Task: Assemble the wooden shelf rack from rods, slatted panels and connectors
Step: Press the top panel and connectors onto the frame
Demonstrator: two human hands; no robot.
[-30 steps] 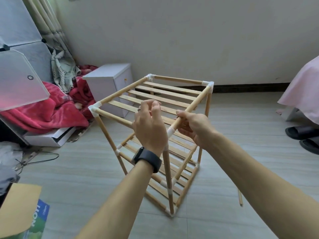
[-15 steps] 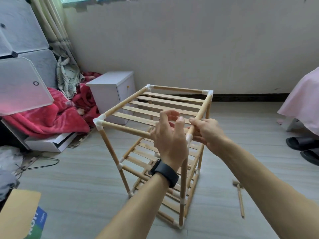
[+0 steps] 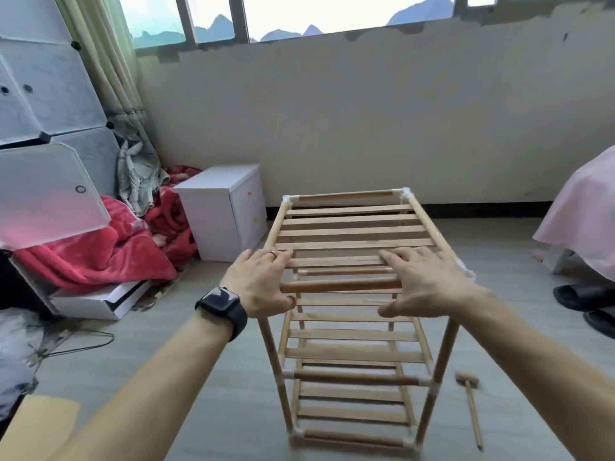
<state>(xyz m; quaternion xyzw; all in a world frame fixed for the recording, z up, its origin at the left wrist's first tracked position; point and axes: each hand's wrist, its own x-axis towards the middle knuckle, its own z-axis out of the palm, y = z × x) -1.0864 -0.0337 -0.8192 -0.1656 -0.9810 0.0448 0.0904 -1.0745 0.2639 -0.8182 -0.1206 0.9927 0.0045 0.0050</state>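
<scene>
While the wooden rack (image 3: 352,335) stands upright on the floor, left hand (image 3: 263,284) and right hand (image 3: 426,287) lie flat, fingers spread, on its top slats; mallet (image 3: 467,381) at 4 o'clock.

matt wood rack (image 3: 352,232) (white plastic connectors (image 3: 405,192))

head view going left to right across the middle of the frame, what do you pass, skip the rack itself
red blanket → white nightstand → left hand → right hand → black slippers
</scene>
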